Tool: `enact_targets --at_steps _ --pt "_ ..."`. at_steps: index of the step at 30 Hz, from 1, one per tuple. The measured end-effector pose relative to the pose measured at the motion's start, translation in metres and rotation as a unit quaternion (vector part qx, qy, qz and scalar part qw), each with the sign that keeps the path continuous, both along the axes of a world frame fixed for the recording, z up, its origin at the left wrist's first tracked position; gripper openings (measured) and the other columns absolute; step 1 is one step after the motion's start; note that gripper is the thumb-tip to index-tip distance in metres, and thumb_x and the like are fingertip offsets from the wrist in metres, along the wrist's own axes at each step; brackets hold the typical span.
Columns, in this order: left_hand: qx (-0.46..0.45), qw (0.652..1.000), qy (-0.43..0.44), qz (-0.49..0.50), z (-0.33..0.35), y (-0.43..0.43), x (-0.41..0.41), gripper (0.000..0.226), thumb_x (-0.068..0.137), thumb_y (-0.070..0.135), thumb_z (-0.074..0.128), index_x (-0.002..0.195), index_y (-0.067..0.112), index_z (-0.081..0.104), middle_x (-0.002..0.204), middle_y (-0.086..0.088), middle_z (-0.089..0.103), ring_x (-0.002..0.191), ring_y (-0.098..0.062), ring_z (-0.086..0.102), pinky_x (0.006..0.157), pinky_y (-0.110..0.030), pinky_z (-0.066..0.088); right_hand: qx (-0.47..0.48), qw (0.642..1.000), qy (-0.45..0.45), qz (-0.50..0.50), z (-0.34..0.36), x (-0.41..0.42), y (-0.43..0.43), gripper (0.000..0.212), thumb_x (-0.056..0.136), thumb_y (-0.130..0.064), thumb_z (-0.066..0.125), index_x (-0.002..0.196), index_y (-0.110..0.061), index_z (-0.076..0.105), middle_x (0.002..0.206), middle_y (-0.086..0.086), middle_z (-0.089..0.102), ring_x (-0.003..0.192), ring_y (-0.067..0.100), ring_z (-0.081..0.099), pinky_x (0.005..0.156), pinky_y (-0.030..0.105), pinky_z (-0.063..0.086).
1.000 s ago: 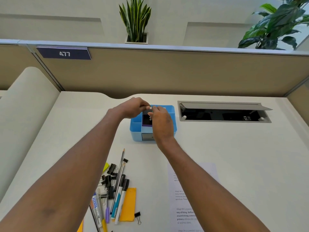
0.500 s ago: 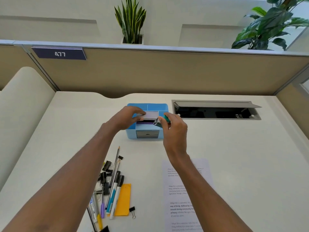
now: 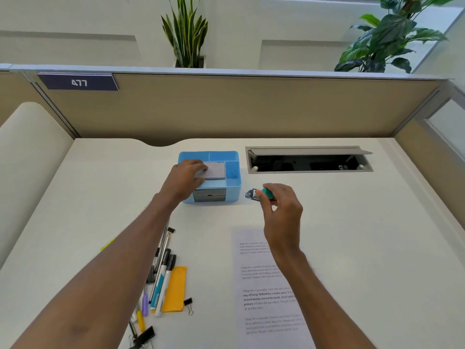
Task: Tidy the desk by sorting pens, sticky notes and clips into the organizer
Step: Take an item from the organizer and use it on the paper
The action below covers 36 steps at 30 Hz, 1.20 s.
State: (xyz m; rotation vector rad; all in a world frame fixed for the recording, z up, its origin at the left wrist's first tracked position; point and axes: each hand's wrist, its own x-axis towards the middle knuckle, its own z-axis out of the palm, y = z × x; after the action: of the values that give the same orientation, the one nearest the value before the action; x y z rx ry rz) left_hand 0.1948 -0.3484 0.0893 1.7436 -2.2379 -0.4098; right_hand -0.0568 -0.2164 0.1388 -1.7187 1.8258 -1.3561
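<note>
A blue desk organizer with a small grey drawer stands at the middle back of the desk. My left hand rests on a pale grey-lilac pad of sticky notes lying in the organizer's top compartment. Right of the organizer, my right hand holds a small teal and silver stapler-like object just above the desk. Pens and markers, an orange sticky pad and black binder clips lie in a heap at the near left, partly hidden by my left forearm.
A printed paper sheet lies under my right forearm. An open cable tray is sunk in the desk behind my right hand. A tan partition closes the back, and a yellow-green slip peeks out left of my arm.
My right hand has drawn away from the organizer to the right with the teal and silver object. My left hand has stayed on the pad in the organizer.
</note>
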Motion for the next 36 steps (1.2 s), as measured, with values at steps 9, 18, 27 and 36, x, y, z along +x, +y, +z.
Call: enact_targets --at_steps 9,18,27,36 --pt "-0.084 0.995 0.037 0.043 -0.007 0.031 -0.02 0.055 0.092 0.021 0.072 0.144 0.013 0.055 0.156 -0.012 0.045 0.143 -0.034 0.041 0.117 -0.05 0.033 0.024 0.999 -0.017 -0.037 -0.008 -0.049 0.058 0.023 0.095 -0.019 0.071 0.115 -0.01 0.073 0.105 -0.002 0.068 0.089 0.007 0.064 0.081 0.008 0.051" --pt "-0.016 0.994 0.083 -0.069 -0.05 0.15 -0.11 0.071 0.092 0.042 0.07 0.154 0.025 0.04 0.167 -0.002 0.026 0.154 -0.024 0.023 0.125 -0.044 0.022 0.069 0.996 -0.034 -0.043 -0.046 -0.08 0.136 0.015 0.096 -0.021 0.071 0.111 -0.018 0.073 0.1 -0.008 0.066 0.086 0.002 0.065 0.076 0.01 0.051" --pt "0.18 0.952 0.019 -0.248 -0.089 0.253 -0.148 0.089 0.081 0.061 0.073 0.156 0.032 0.036 0.171 0.005 0.0 0.158 -0.013 -0.007 0.128 -0.041 0.001 0.146 0.989 0.015 -0.013 -0.077 -0.094 0.221 0.024 0.095 -0.025 0.068 0.117 -0.017 0.07 0.107 -0.008 0.065 0.091 -0.001 0.062 0.081 0.005 0.048" --pt "0.158 0.951 -0.049 -0.261 -0.09 0.267 -0.153 0.103 0.073 0.066 0.077 0.158 0.044 0.024 0.171 0.004 -0.011 0.156 -0.016 -0.018 0.127 -0.045 -0.009 0.194 0.979 0.058 0.015 -0.092 -0.091 0.27 0.031 0.096 -0.022 0.07 0.126 -0.016 0.068 0.12 -0.006 0.064 0.106 0.004 0.062 0.095 0.014 0.052"
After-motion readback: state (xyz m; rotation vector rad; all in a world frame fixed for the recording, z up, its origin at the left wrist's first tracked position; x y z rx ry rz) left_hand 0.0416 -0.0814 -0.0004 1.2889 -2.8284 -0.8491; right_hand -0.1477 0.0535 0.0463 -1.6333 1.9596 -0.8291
